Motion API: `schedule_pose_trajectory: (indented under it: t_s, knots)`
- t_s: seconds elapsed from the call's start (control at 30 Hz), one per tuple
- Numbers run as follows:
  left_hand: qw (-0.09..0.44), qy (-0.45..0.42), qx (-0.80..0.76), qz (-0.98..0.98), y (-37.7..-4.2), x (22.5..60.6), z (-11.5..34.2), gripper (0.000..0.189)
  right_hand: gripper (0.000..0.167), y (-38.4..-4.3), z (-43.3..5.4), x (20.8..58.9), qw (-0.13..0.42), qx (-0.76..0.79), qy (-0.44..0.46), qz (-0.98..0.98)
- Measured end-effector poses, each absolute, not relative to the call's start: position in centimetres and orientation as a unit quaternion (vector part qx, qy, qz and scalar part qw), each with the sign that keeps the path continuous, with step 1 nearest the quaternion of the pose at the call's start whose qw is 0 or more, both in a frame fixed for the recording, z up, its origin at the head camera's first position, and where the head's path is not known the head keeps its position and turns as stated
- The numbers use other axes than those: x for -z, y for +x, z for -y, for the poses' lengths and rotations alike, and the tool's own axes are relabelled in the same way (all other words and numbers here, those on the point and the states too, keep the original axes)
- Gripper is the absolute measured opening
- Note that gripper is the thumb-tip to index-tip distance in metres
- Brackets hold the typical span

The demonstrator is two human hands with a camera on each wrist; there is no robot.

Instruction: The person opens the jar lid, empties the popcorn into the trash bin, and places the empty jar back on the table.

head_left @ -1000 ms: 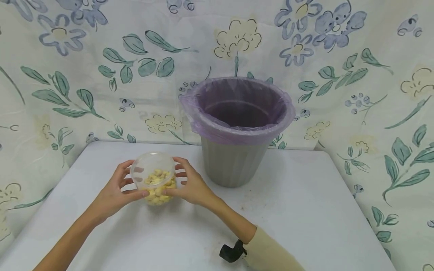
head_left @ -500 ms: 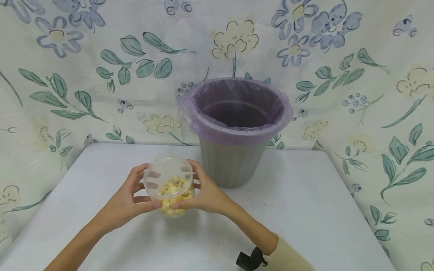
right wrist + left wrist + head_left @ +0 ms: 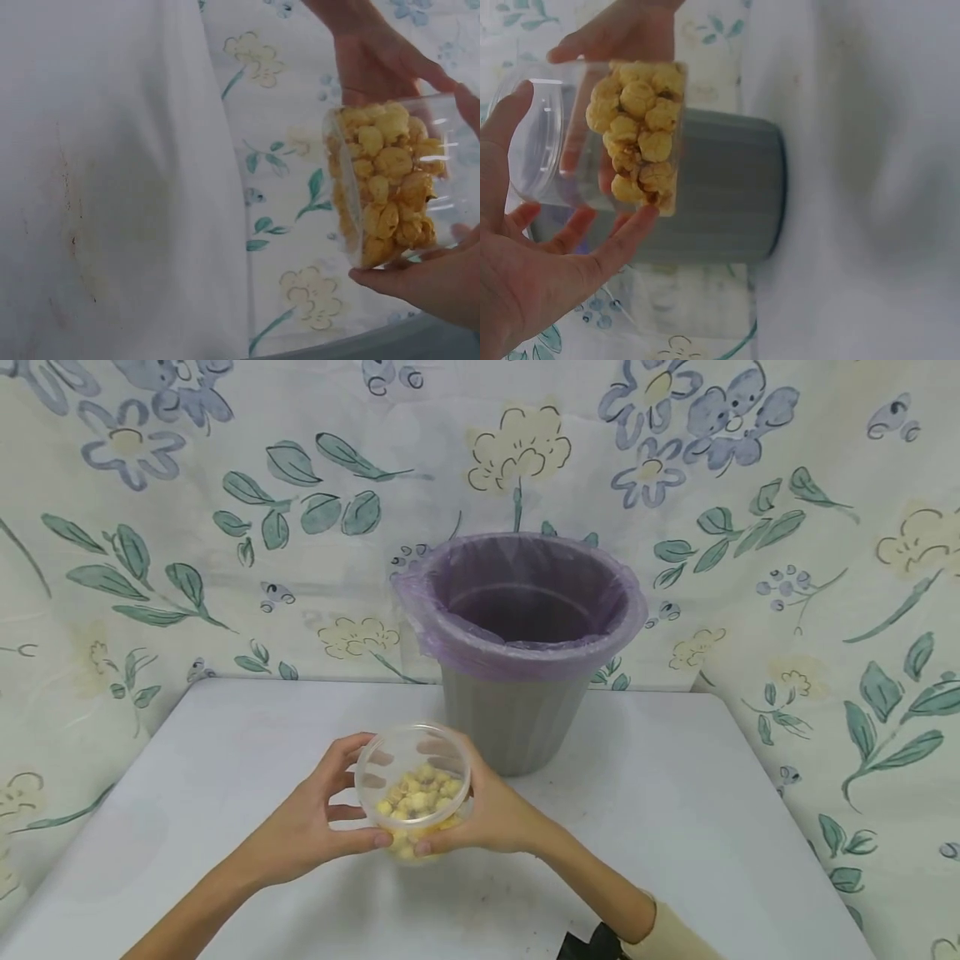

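Both hands hold a clear round plastic tub (image 3: pixel 408 745), about half full of yellow popcorn (image 3: pixel 422 793). My left hand (image 3: pixel 307 827) grips its left side, thumb at the front and fingers spread behind. On the right side my right hand (image 3: pixel 498 814) grips it the same way, its thumb low on the wall. No lid shows on the tub. Its base is up off the white table in both wrist views, where the popcorn (image 3: pixel 637 131) lies against the bottom end. The right fingers are partly hidden behind the tub in the head view.
A grey bin (image 3: pixel 517 718) with a purple bag (image 3: pixel 517 662) folded over its rim stands just behind the right hand. Small crumbs (image 3: pixel 517 902) dot the white table (image 3: pixel 217 760). A black fitting (image 3: pixel 592 943) sits by the right sleeve. Flowered cloth (image 3: pixel 330 585) hangs behind.
Both hands have carried the tub of popcorn to the right and nearer to me. It has tilted slightly, so more of its inside shows. The bin has stayed in place.
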State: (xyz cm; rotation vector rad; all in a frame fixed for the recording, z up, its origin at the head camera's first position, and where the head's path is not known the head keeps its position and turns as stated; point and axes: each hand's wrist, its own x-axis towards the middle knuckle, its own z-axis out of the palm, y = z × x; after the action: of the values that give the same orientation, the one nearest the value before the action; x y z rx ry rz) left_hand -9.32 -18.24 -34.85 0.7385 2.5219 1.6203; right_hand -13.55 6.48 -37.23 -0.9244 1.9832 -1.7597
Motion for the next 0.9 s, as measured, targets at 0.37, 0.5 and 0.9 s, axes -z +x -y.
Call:
schedule_pose_trajectory:
  t_s: [0.37, 0.5, 0.9]
  knots:
    - [0.067, 0.258, -0.531, -0.804, -9.3, 34.2, 15.0, 0.085, 0.108, -12.1, -10.3, 37.0, 0.147, 0.630, -0.328, -0.689]
    - [0.087, 0.279, -0.513, -0.807, -10.1, 33.6, 13.5, 0.089, 0.108, -11.7, -12.3, 37.3, 0.130, 0.634, -0.317, -0.693]
    - [0.190, 0.399, -0.493, -0.750, -13.3, 31.5, 8.9, 0.112, 0.108, -10.6, -16.5, 37.5, 0.149, 0.621, -0.325, -0.697]
